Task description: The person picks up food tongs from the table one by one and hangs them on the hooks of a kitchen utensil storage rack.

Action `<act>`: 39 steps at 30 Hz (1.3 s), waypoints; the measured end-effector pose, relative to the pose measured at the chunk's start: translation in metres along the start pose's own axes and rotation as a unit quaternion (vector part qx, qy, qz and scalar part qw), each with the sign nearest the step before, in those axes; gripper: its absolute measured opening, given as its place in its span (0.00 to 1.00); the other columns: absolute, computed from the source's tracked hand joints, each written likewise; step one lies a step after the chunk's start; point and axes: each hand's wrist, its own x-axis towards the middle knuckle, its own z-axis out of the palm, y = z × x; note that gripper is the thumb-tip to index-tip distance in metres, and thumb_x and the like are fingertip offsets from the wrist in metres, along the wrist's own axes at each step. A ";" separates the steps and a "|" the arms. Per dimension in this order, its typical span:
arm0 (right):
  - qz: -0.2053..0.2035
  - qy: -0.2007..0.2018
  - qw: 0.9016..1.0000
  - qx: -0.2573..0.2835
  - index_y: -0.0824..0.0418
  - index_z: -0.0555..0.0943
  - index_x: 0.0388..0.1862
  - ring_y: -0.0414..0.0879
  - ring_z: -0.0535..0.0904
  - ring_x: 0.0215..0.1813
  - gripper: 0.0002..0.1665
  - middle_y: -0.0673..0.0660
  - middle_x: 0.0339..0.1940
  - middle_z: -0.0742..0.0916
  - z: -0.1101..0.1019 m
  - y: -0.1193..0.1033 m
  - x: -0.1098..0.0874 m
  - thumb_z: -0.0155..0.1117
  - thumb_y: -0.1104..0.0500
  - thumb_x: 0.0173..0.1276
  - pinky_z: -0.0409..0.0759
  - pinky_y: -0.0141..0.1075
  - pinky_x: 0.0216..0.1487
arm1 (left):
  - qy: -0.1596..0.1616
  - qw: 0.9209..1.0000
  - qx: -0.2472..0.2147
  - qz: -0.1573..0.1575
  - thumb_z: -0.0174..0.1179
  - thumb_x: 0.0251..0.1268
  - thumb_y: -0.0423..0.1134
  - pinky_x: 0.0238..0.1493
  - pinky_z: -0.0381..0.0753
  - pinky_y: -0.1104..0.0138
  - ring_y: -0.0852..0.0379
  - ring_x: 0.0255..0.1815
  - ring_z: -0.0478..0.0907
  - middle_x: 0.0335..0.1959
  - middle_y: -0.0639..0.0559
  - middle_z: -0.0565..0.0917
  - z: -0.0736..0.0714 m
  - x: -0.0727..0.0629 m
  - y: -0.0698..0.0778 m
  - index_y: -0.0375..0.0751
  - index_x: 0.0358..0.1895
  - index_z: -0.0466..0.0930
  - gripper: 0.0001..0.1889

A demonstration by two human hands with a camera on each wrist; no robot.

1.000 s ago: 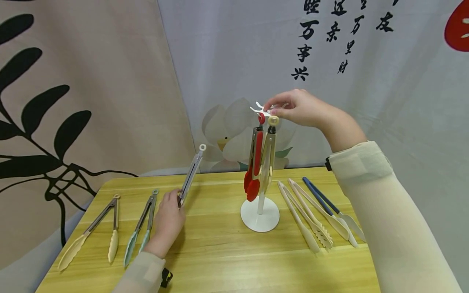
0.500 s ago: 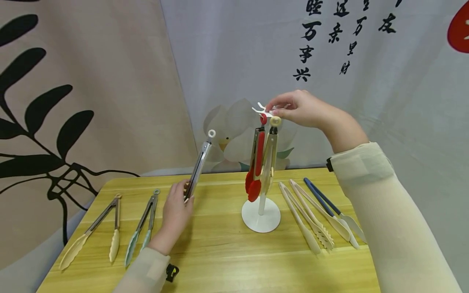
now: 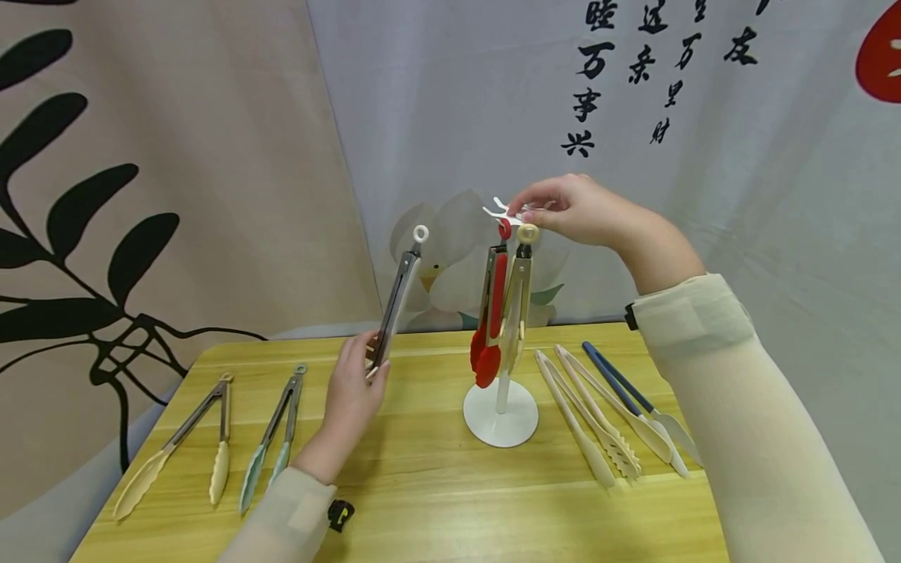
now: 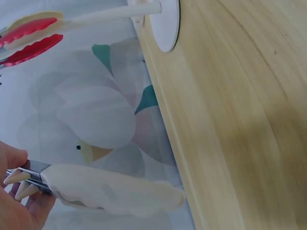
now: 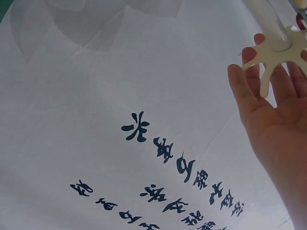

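Note:
My left hand (image 3: 352, 403) grips closed metal tongs (image 3: 398, 297), ring end up, left of the stand and above the table. In the left wrist view, their pale scalloped tips (image 4: 115, 189) extend from the fingers. A white stand (image 3: 501, 428) bears red-tipped tongs (image 3: 489, 348) and cream tongs (image 3: 519, 293), hung by their end rings. At its top, my right hand (image 3: 573, 207) pinches the hook rack between thumb and fingers. The right wrist view has that rack (image 5: 280, 51) close up, with fingers around its prongs.
Left on the wooden table (image 3: 415, 500) lie cream-tipped tongs (image 3: 169, 446) and mint-tipped tongs (image 3: 271, 438), both spread. Right of the stand are pale plastic tongs (image 3: 577, 422), another pale pair (image 3: 619, 391) and blue-handled tongs (image 3: 626, 383). A printed curtain (image 3: 457, 102) hangs behind.
My left hand has lifted the metal tongs and carried them to the right, closer to the stand. The right hand stays at the rack; the hanging tongs have not moved.

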 end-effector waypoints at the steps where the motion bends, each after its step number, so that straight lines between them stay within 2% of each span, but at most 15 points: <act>1: 0.001 0.001 1.000 0.000 0.53 0.79 0.54 0.51 0.76 0.54 0.15 0.57 0.54 0.82 0.000 0.000 0.000 0.53 0.53 0.72 0.72 0.50 0.56 | 0.000 1.000 -0.005 0.002 0.62 0.59 0.29 0.40 0.84 0.65 0.53 0.45 0.75 0.48 0.45 0.74 0.000 0.000 0.001 0.42 0.60 0.68 0.25; 19: 0.001 0.005 1.000 -0.002 0.54 0.79 0.55 0.51 0.76 0.54 0.16 0.56 0.55 0.81 0.001 0.002 0.000 0.53 0.55 0.73 0.73 0.49 0.56 | -0.001 0.997 -0.073 0.038 0.62 0.59 0.28 0.41 0.83 0.67 0.55 0.48 0.74 0.49 0.48 0.74 0.001 0.013 0.021 0.44 0.62 0.69 0.26; 30: 0.004 0.005 1.000 -0.006 0.54 0.78 0.56 0.51 0.76 0.54 0.16 0.56 0.55 0.81 0.001 0.001 -0.001 0.53 0.54 0.73 0.72 0.49 0.56 | -0.004 0.993 -0.095 0.073 0.59 0.62 0.27 0.40 0.83 0.68 0.50 0.49 0.77 0.52 0.45 0.73 0.002 0.022 0.029 0.43 0.64 0.67 0.27; 39: 0.002 0.005 1.000 -0.004 0.54 0.78 0.56 0.51 0.76 0.52 0.16 0.56 0.54 0.82 0.001 0.000 -0.002 0.52 0.55 0.73 0.72 0.48 0.55 | -0.021 0.991 -0.104 0.077 0.57 0.64 0.28 0.43 0.83 0.67 0.50 0.51 0.78 0.54 0.45 0.72 0.007 0.027 0.036 0.43 0.66 0.66 0.26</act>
